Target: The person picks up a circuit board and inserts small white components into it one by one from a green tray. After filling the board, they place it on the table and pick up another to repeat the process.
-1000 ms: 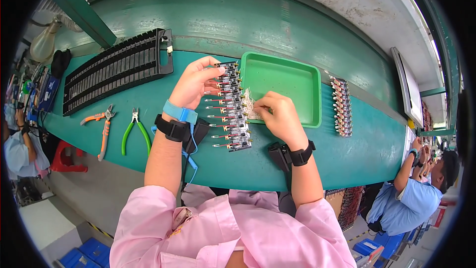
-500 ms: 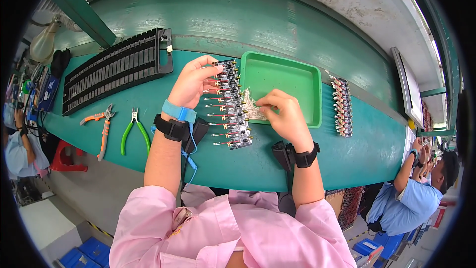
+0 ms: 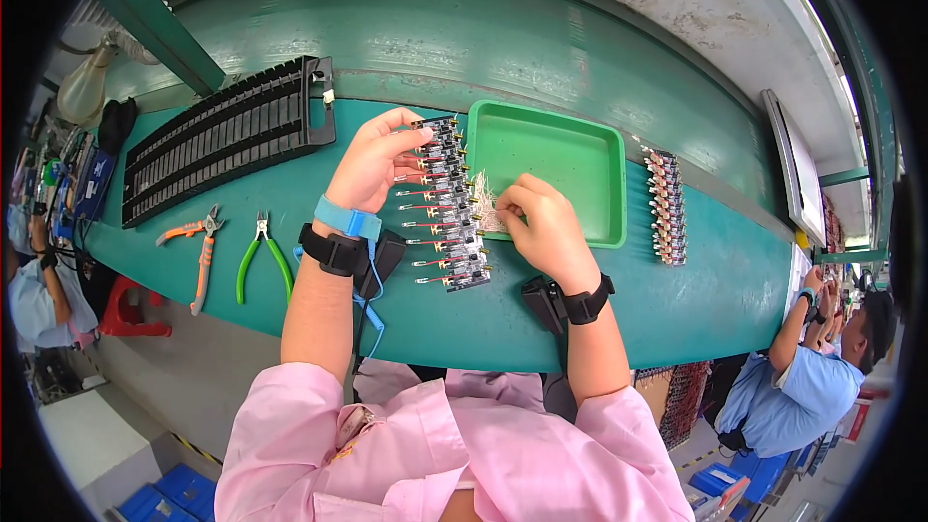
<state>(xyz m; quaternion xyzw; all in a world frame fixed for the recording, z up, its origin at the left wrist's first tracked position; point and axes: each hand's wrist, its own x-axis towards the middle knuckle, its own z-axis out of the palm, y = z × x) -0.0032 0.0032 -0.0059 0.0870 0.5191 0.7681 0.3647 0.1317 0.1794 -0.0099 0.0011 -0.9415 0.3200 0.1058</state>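
My left hand (image 3: 372, 162) grips the top end of a long circuit board panel (image 3: 449, 217), fingers and thumb closed on its edge. Small clear parts with red leads run down the panel and stick out to its left. My right hand (image 3: 551, 232) is just right of the panel, over the near left corner of a shallow green tray (image 3: 607, 135). Its thumb and fingers are pinched together; whatever sits between them is too small or hidden to make out. Beside those fingertips lies a heap of thin pale wire-like pieces (image 3: 486, 195) in the tray.
Right of the tray lies a second filled circuit board panel (image 3: 667, 208). Orange-handled pliers (image 3: 205, 242), green-handled cutters (image 3: 261, 244) and a long black slotted rack (image 3: 232, 130) are on the left of the green table (image 3: 425, 329). A co-worker in blue (image 3: 797, 396) sits at the right.
My right hand has moved slightly left and down, toward the panel's edge, with its fingers still drawn together. My left hand and the panel have barely moved.
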